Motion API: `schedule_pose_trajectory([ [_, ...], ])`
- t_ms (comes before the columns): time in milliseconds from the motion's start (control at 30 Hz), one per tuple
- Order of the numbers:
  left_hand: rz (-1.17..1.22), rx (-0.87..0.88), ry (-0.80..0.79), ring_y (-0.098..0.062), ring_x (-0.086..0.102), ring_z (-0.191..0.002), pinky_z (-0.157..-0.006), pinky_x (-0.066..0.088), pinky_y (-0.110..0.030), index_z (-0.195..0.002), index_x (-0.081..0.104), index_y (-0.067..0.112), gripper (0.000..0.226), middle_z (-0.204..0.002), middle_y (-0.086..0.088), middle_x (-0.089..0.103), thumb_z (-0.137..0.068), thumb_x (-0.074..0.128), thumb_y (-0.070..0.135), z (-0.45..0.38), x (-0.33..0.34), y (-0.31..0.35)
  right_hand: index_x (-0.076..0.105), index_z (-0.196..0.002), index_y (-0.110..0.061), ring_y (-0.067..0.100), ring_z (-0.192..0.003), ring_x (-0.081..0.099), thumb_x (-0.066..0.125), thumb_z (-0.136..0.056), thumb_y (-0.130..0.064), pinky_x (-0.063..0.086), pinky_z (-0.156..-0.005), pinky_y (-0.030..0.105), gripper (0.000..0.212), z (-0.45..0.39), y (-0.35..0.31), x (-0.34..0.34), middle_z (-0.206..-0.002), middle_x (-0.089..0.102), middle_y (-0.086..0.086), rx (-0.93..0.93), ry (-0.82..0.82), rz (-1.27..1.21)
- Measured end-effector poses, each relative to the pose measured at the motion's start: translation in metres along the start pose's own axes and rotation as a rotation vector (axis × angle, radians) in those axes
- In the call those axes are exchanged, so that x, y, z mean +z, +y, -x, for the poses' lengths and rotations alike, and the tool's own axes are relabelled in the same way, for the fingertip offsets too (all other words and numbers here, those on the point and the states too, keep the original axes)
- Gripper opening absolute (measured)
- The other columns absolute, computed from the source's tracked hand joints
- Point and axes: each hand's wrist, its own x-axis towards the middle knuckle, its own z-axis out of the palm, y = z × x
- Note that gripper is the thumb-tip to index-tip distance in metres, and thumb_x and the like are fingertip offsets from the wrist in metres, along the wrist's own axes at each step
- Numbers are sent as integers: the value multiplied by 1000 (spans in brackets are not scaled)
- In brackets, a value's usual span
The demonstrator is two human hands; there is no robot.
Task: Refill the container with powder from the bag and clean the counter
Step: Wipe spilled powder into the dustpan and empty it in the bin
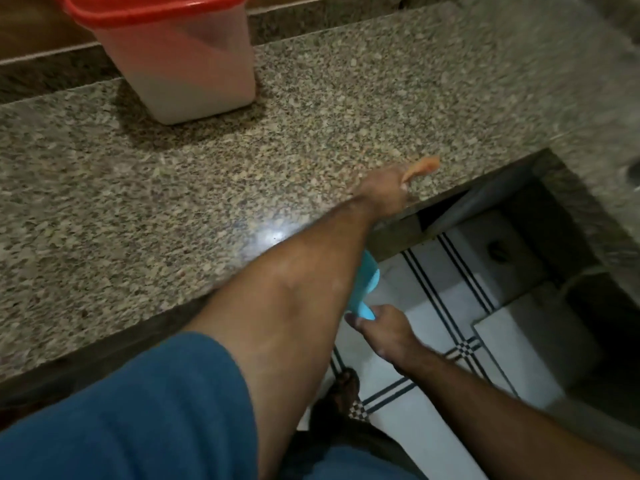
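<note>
left hand (pixel 384 188) at 2 o'clock, closed on orange cloth (pixel 424 167) at bench (pixel 138 209) edge | right hand (pixel 381 329) pinching light-blue scoop (pixel 367 289) below bench edge | red-lidded container (pixel 180 60) at 11 o'clock, upright

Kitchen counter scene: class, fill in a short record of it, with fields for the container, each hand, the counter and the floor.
container: pale tub with red lid on, standing at the back of the counter
left hand: on the counter edge, holding an orange scrap
right hand: below the counter edge, holding a light blue object
counter: speckled granite
floor: white tiles with dark stripes
</note>
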Motion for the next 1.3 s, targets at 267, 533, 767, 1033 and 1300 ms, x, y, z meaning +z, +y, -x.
schedule_pose_trajectory([
  [267, -259, 5, -9, -29, 59, -128, -98, 41, -38, -128, 70, 31, 29, -135, -3, 66, -105, 54, 24, 1, 47, -15, 58, -65, -20, 15, -58, 55, 75, -92, -52, 40, -55, 29, 45, -17, 24, -44, -62, 58, -4, -36, 12, 42],
  [533, -359, -259, 279, -35, 68, -104, -86, 53, -44, -114, 74, 18, 34, -110, -12, 75, -89, 52, 26, 187, -30, -110, 53, -60, -22, 10, -56, 51, 75, -95, -47, 35, -54, 26, 48, -14, 19, -14, -59, 54, -8, -197, -177, 177],
  [767, -465, -674, 915, -29, 61, -84, -71, 47, -37, -133, 73, 14, 46, -92, -12, 66, -95, 56, -3, 297, -147, -174, 61, -72, -20, 13, -61, 56, 73, -94, -53, 38, -54, 27, 42, -13, -8, 11, -68, 60, -2, -220, -189, 239],
  [1033, -234, -771, 728, -37, 64, -126, -99, 55, -45, -155, 55, 9, 48, -147, -18, 63, -112, 40, 26, 274, -82, -166, 69, -82, -11, 17, -57, 55, 76, -92, -55, 41, -53, 30, 46, -14, -27, 16, -68, 61, 3, -145, -164, 205],
  [1300, 115, -334, 639, -11, 71, -89, -75, 63, -30, -144, 64, 35, 39, -117, 0, 77, -107, 52, 39, 199, -85, -91, 62, -72, -17, 14, -52, 49, 76, -95, -49, 36, -50, 26, 42, -1, -37, 12, -60, 56, -2, -133, -132, 194],
])
